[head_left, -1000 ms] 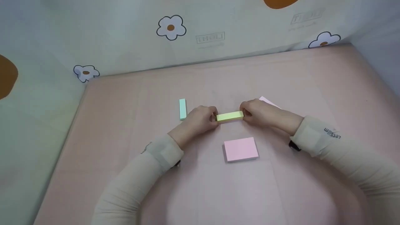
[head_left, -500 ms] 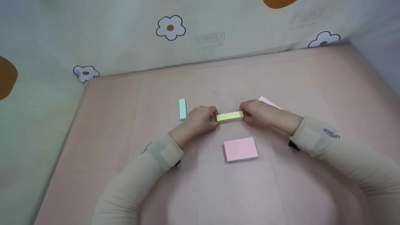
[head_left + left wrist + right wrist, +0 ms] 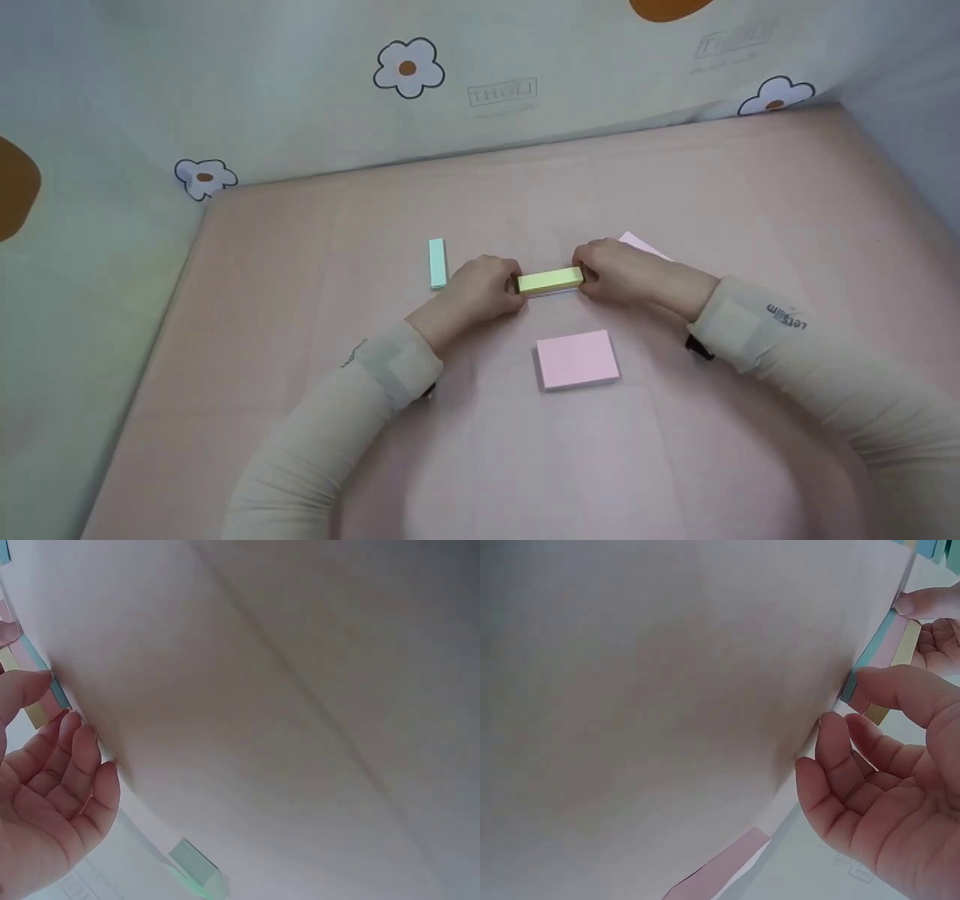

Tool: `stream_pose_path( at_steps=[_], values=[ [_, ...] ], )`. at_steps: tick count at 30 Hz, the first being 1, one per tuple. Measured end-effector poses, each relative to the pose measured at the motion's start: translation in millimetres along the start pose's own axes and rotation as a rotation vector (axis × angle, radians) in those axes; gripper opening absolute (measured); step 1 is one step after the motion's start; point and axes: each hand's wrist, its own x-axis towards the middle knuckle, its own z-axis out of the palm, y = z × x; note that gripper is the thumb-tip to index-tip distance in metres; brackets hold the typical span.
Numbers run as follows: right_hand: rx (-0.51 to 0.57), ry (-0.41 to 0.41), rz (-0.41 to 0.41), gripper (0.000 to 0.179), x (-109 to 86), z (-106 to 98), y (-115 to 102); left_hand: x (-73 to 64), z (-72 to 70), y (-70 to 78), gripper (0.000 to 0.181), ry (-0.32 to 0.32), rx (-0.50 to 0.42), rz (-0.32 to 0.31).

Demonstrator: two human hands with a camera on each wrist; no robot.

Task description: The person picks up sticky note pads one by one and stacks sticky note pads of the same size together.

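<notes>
A small stack of narrow sticky note pads lies crosswise between my hands. Its top pad is yellow (image 3: pixel 550 280); in the right wrist view a pink pad (image 3: pixel 889 645) and a teal pad (image 3: pixel 867 658) show beneath it. My left hand (image 3: pixel 484 287) pinches the stack's left end, and my right hand (image 3: pixel 622 271) pinches the right end. The thumbs are at the near side, with the other fingers curled. Close beside my left hand lies a mint green pad (image 3: pixel 437 262). Nearer to me is a wide pink pad (image 3: pixel 577 360).
Past my right wrist, a pale pink pad (image 3: pixel 643 245) is partly hidden by the hand and forearm. A pink cloth (image 3: pixel 315 247) covers the table. Behind it rises a pale curtain (image 3: pixel 300 82) printed with flowers.
Both hands keep their pinch on the stack in nearly the same spot. A thin bluish line now shows along the stack's lower edge in the head view.
</notes>
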Motion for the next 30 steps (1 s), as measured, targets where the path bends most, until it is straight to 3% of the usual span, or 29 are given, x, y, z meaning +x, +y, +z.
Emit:
stream_pose_path(
  at_steps=[16,20,25,30],
  values=[
    [-0.029,0.0,-0.026,0.007,0.0,-0.5,-1.1,1.4,0.5,0.8,0.027,0.0,0.038,0.012],
    [-0.027,-0.015,-0.02,0.012,0.4,-2.9,-1.5,0.8,-1.6,0.6,0.029,-0.012,0.021,0.002],
    [0.019,-0.087,0.033,0.033,-6.8,-18.9,1.1,-9.9,-11.8,-4.3,0.036,-0.023,-0.032,-0.012],
    [-0.014,-0.023,0.097,0.03,-25.0,-43.7,20.4,-25.6,-29.9,-25.5,0.035,0.025,-0.067,-0.09]
  ],
)
